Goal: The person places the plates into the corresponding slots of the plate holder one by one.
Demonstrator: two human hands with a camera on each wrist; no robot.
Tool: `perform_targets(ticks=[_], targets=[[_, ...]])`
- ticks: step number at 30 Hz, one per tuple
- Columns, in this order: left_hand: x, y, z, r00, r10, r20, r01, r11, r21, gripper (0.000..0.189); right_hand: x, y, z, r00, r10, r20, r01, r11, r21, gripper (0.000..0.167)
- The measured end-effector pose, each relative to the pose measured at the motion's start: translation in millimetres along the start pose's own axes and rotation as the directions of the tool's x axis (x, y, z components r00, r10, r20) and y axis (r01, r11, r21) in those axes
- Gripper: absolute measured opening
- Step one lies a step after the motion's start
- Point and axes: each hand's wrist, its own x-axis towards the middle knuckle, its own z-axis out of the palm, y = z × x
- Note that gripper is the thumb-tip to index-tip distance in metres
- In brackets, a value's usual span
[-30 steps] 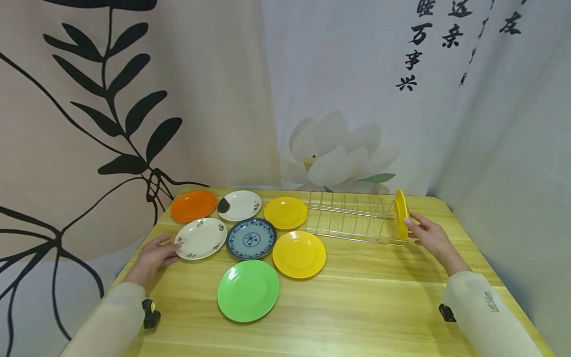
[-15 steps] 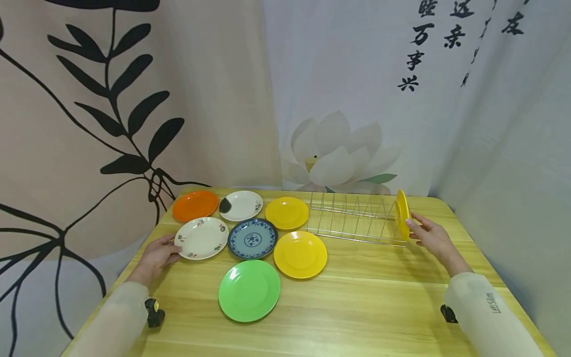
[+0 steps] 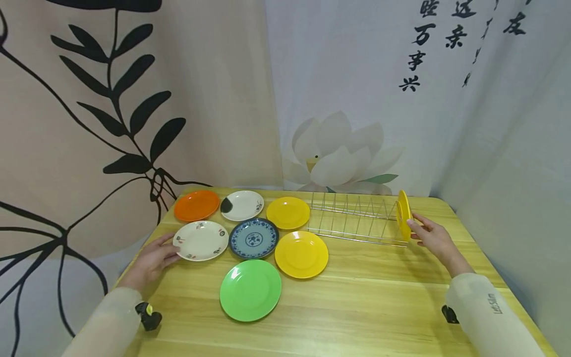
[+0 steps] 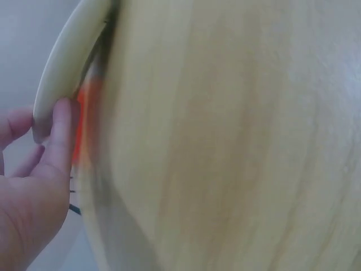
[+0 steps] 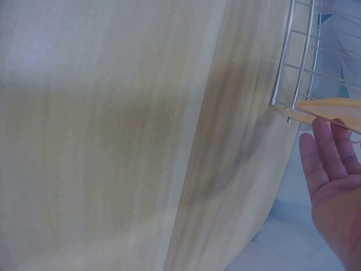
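In the head view my left hand pinches the left rim of a white plate with a small floral pattern. The left wrist view shows this plate raised off the tabletop, thumb on one face and fingers on the other. At the table's right side my right hand holds the near edge of a yellow plate, which stands upright at the right end of a wire dish rack. Close up, the right fingers lie along that plate's outer side; the right thumb is hidden there.
Flat on the table lie an orange plate, a white plate with a dark patch, a blue patterned plate, a back yellow plate, a front yellow plate and a green plate. A printed curtain hangs behind.
The floral plate has come up slightly and shifted a little toward me in my left hand. My right hand stays on the upright yellow plate, and the head view has turned slightly left.
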Motion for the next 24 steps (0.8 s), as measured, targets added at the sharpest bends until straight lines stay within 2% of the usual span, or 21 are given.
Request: perform_targets(ticks=[4,9,12,17,24], targets=[[-4.6,9.9,-1.3,0.999,0.037,0.034,-0.035,0.998,-0.055,0.074,0.0,0.9,-0.1,1.000,-0.001,0.000,0.001,1.000,0.002,0.083],[-7.2,24.5,4.0,1.000,0.028,0.002,-0.028,0.991,-0.131,0.072,0.1,1.6,-0.3,1.000,-0.005,-0.004,0.005,1.000,0.003,0.082],[-7.1,30.5,11.9,1.000,0.013,-0.015,-0.015,0.991,-0.135,0.073,0.3,1.5,0.0,1.000,-0.008,-0.008,0.008,1.000,0.001,0.083],[-4.2,35.7,34.1,1.000,-0.004,0.026,0.008,0.987,-0.163,0.071,0.5,2.2,0.7,1.000,-0.018,-0.012,0.018,1.000,-0.008,0.084],[-1.0,51.6,74.3,0.987,0.048,0.155,0.001,0.955,-0.298,0.060,-0.4,3.1,0.2,1.000,-0.025,-0.013,0.025,1.000,0.000,0.083]])
